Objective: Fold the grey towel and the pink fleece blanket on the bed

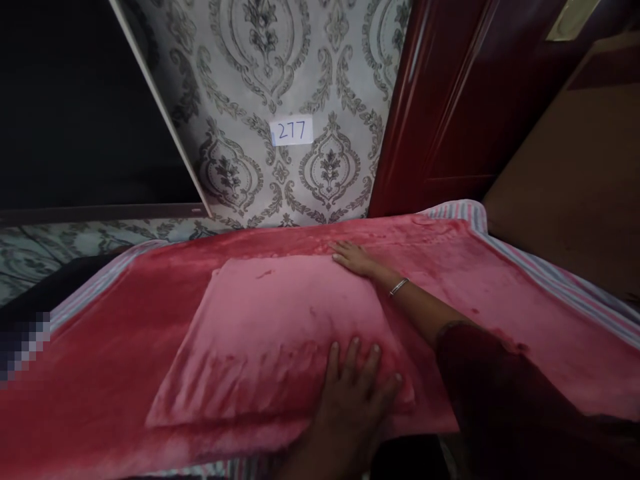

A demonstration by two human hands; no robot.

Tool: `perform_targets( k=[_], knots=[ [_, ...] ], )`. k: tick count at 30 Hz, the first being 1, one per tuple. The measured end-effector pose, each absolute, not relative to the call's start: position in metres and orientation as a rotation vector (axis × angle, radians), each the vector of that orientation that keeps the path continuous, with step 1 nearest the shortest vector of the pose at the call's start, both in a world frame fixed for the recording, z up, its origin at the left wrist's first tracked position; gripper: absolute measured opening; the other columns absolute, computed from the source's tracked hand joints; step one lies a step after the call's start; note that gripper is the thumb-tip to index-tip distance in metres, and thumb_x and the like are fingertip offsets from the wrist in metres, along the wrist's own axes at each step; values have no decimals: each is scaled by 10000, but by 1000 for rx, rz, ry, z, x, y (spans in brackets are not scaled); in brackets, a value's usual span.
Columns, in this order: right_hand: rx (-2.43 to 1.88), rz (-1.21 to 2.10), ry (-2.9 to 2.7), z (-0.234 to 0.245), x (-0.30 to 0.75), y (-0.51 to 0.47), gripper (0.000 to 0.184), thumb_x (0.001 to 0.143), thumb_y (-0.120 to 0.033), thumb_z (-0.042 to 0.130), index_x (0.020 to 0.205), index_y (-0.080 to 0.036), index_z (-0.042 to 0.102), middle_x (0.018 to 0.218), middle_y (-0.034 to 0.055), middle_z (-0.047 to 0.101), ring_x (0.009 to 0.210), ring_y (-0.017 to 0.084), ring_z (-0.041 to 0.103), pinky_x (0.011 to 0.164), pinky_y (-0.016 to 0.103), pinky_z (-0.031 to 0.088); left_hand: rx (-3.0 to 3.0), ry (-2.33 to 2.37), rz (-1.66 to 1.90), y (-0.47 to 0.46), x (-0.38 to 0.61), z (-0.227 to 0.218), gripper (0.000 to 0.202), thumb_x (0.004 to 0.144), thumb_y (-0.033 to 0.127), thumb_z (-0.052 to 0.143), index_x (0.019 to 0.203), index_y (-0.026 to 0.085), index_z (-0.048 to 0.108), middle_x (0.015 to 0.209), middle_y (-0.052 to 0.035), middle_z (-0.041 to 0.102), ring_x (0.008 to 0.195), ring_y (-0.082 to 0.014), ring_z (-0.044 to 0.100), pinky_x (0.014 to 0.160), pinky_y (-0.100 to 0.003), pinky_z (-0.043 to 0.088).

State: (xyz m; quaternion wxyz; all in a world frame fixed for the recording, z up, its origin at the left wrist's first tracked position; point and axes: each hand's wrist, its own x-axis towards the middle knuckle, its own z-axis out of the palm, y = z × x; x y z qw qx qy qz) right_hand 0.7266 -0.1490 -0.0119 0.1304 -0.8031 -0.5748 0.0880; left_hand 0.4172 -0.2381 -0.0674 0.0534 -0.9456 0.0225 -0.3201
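Observation:
A flat, roughly rectangular pink plush cloth (260,313) lies on a red-pink plush blanket (100,353). Whether the cloth is folded in layers I cannot tell; its near half is wrinkled and darker. My left hand (350,400) rests palm down on its near right part, fingers spread. Farther off, my right hand (351,257), with a silver bracelet on the wrist, lies flat at the cloth's far right corner, fingers stretched toward the left. Neither hand grips anything.
Striped edging (540,270) runs along the blanket's right side. Behind stands a patterned wall with a paper label (291,130) reading 277. A dark screen (90,107) is at the left, a dark red door (450,100) at the right, beside a brown panel (575,180).

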Motion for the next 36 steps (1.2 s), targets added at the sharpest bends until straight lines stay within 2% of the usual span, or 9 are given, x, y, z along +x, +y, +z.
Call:
perform_targets(
  k=[5, 8, 11, 16, 21, 24, 27, 32, 36],
  knots=[
    [-1865, 27, -2214, 11, 647, -183, 640, 1011, -636, 383, 1577, -336, 379, 1692, 56, 186, 1560, 353, 53, 1209, 657, 25, -2855, -73, -1228, -228, 383, -56, 465, 870, 398, 603, 1308, 245, 641, 1460, -110, 575, 1437, -327, 392, 1227, -629, 91],
    [-1527, 122, -2540, 7, 600, -198, 615, 1023, -598, 405, 1591, -377, 322, 1688, 23, 210, 1564, 294, 83, 1226, 614, 24, -2848, -213, -1114, -218, 367, -68, 607, 830, 522, 659, 1372, 254, 604, 1526, -144, 505, 1513, -396, 248, 1217, -649, 36],
    [-1535, 147, -2550, -1, 593, -188, 622, 1033, -599, 382, 1601, -360, 297, 1688, 23, 206, 1565, 278, 87, 1234, 593, 12, -2829, -215, -1062, -214, 363, -93, 691, 772, 589, 719, 1380, 282, 598, 1586, -158, 420, 1550, -434, 101, 1218, -639, 16],
    [-1789, 163, -2375, -9, 632, -136, 645, 1037, -627, 327, 1614, -350, 254, 1704, 28, 123, 1562, 329, 63, 1216, 636, 54, -2808, -236, -1197, -219, 366, -118, 594, 780, 419, 741, 1347, 288, 623, 1614, -149, 384, 1529, -433, 206, 1217, -636, 116],
    [-1976, 311, -2199, -15, 649, -102, 628, 1046, -611, 294, 1618, -359, 239, 1696, 49, 175, 1537, 313, 212, 1212, 600, 173, -2798, -310, -1221, -222, 367, -117, 572, 778, 367, 726, 1339, 316, 626, 1583, -115, 443, 1517, -410, 257, 1214, -635, 169],
    [-1994, 319, -2157, -20, 653, -97, 626, 1055, -592, 265, 1623, -328, 240, 1688, 59, 210, 1525, 277, 257, 1223, 552, 192, -2788, -266, -1231, -222, 368, -117, 560, 771, 381, 736, 1316, 296, 643, 1555, -134, 474, 1521, -424, 233, 1218, -636, 137],
    [-2031, 316, -2150, -17, 654, -96, 635, 1059, -574, 265, 1629, -296, 227, 1687, 70, 206, 1532, 267, 240, 1230, 545, 186, -2782, -248, -1231, -221, 369, -114, 560, 770, 413, 751, 1307, 289, 651, 1510, -149, 517, 1529, -425, 204, 1225, -620, 103],
    [-2079, 150, -2169, 11, 623, -108, 692, 1029, -616, 343, 1631, -295, 226, 1697, 105, 127, 1554, 368, 95, 1203, 666, 111, -2745, -137, -1180, -209, 355, -87, 610, 800, 590, 679, 1327, 286, 637, 1481, -134, 551, 1509, -397, 260, 1233, -604, 67],
    [-1635, 24, -2517, 21, 567, -134, 666, 1015, -628, 389, 1610, -351, 280, 1702, 51, 134, 1562, 342, 44, 1215, 640, 71, -2749, -302, -1245, -191, 329, -71, 586, 874, 500, 608, 1386, 215, 603, 1506, -155, 529, 1484, -369, 322, 1228, -610, 107]
  ],
)
